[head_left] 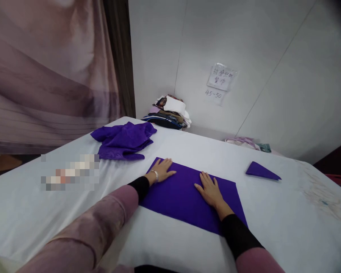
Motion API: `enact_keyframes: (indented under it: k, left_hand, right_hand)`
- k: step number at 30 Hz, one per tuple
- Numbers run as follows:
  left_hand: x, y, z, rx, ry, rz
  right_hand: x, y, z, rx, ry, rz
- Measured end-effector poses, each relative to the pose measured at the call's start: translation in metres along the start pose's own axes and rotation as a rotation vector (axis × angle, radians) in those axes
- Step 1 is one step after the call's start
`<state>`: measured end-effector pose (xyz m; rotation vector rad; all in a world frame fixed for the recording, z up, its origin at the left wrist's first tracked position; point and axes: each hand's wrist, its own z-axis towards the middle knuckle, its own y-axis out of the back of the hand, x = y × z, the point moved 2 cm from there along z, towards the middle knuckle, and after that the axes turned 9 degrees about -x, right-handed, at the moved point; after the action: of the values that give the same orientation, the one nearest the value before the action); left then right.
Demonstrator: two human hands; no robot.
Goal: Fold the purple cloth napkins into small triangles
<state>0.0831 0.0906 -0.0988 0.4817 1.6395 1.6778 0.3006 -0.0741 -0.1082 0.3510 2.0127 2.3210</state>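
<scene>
A purple cloth napkin [184, 193] lies flat on the white-covered table in front of me, in a wide rectangle that looks folded over. My left hand [161, 170] rests palm down near its far left corner, fingers spread, a bracelet on the wrist. On the right half of the napkin, my right hand [210, 189] also lies flat with its fingers apart. Neither hand grips the cloth. To the right is a small purple napkin folded into a pointed triangle [262, 171]. A loose, crumpled heap of purple napkins [125, 140] sits at the back left.
The white tablecloth [108, 220] has some creases. Past the far edge stand a pile of folded clothes [170, 110] and more fabric [244, 142]. A handwritten sign [221, 77] hangs on the wall. A blurred-out item [71, 172] lies at left, near a curtain [51, 76].
</scene>
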Motion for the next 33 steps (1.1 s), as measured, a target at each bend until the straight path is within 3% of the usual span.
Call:
enact_keyframes:
  k: [3,6,13,18,22,26,30,33]
  left_hand:
    - [0.043,0.012,-0.008,-0.018,0.114,0.037]
    - [0.058,0.018,-0.009,-0.029,0.164,0.058]
    - [0.044,0.028,0.010,-0.135,0.176,0.109]
    - [0.036,0.031,0.023,-0.144,0.051,0.129]
    - [0.037,0.032,0.033,-0.133,0.047,0.157]
    - [0.039,0.039,0.041,-0.112,0.060,0.145]
    - [0.039,0.054,0.042,-0.100,0.074,0.077]
    - [0.037,0.079,0.041,-0.121,0.078,0.012]
  right_hand:
    - [0.000,0.000,0.000,0.007,0.001,0.007]
    - [0.000,0.000,0.000,0.004,-0.006,0.014]
    - [-0.011,0.014,0.011,0.029,-0.032,0.134]
    - [-0.054,0.037,0.023,-0.055,-0.169,0.032]
    - [-0.086,0.049,0.025,0.001,-0.217,-0.023]
    - [-0.100,0.056,0.031,0.089,-0.232,-0.040]
    - [-0.101,0.063,0.035,0.132,-0.229,-0.036]
    - [-0.099,0.082,0.036,0.080,-0.206,-0.020]
